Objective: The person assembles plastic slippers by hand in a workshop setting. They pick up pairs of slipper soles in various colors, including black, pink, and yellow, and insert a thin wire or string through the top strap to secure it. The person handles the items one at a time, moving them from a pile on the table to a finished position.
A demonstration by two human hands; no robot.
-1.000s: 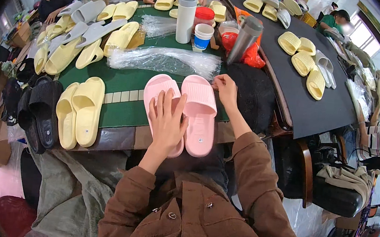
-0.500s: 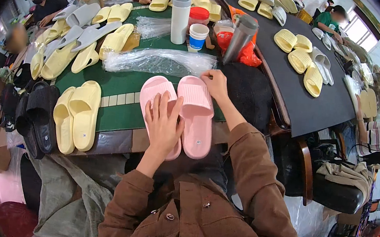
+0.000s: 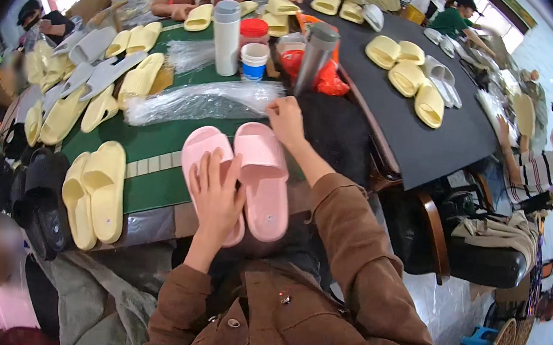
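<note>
A pair of pink slide slippers point(image 3: 266, 202) lies side by side at the table's near edge, toes pointing away from me. My left hand point(image 3: 214, 189) rests over the left slipper, its fingers stretched out and touching both straps. Beyond the right slipper's toe, my right hand point(image 3: 286, 120) pinches at the right end of a stack of clear plastic bags point(image 3: 202, 103). Its fingertips are partly hidden, but they meet the edge of the plastic.
Yellow slippers point(image 3: 107, 191) and black slippers point(image 3: 41, 200) stand at the left. Behind the bags are a white tumbler point(image 3: 225, 40), a paper cup point(image 3: 254, 61) and a steel bottle point(image 3: 317, 58). Co-workers sit around the tables. A black chair point(image 3: 485, 257) stands at right.
The whole view has shifted, so the table appears further left. The pink slippers sit slightly nearer to me relative to the bags. The person across has stretched an arm out to the right.
</note>
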